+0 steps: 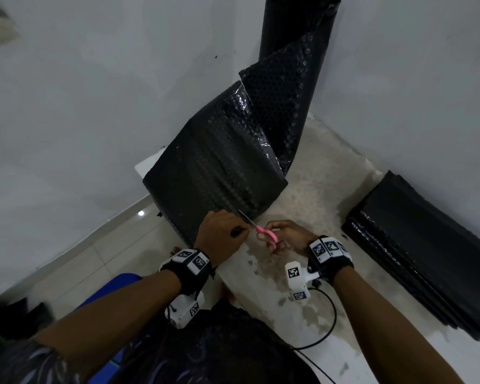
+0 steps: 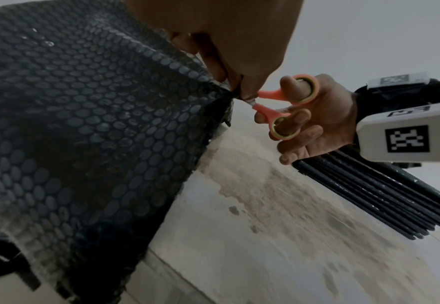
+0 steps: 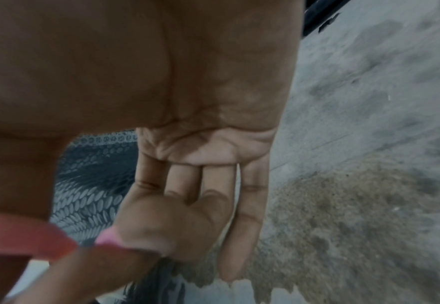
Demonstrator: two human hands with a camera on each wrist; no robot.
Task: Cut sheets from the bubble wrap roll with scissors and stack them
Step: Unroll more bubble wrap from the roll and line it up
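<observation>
From the head view, you had the black bubble wrap roll (image 1: 297, 37) standing upright in the corner where the two white walls (image 1: 94, 92) met, with its loose sheet (image 1: 219, 173) trailing down and toward you across the floor (image 1: 316, 195). Your left hand (image 1: 222, 235) pinched the near edge of that sheet, fingers curled tight on it. Your right hand (image 1: 286, 236) held the pink scissors (image 1: 263, 232), fingers through the handle loops, and the thin blades pointed up and left into the sheet's edge, just beside your left fingertips. The stack of cut sheets (image 1: 416, 245) lay on the floor along the right-hand wall, well apart from the roll. Both of your wrists wore black straps with white marker blocks, and a black cable (image 1: 327, 322) looped across the floor near your right forearm.

From the left wrist view, your left hand (image 2: 229, 47) gripped the corner of the sheet (image 2: 83, 123) between thumb and fingers, the bubbles showing clearly. The scissors (image 2: 281, 107) met the sheet right at that pinch, their blades hidden behind your fingers. Your right hand (image 2: 315, 121) had the thumb in the upper loop and a finger in the lower one. The stack (image 2: 382, 195) lay behind it on the stained floor (image 2: 265, 226).

From the right wrist view, your right hand (image 3: 187, 102) filled most of the picture, blurred; the fingers (image 3: 250, 205) curled inward around the pink handles (image 3: 31, 234), with a patch of the sheet (image 3: 91, 185) beyond them and the floor (image 3: 369, 144) to the right.
</observation>
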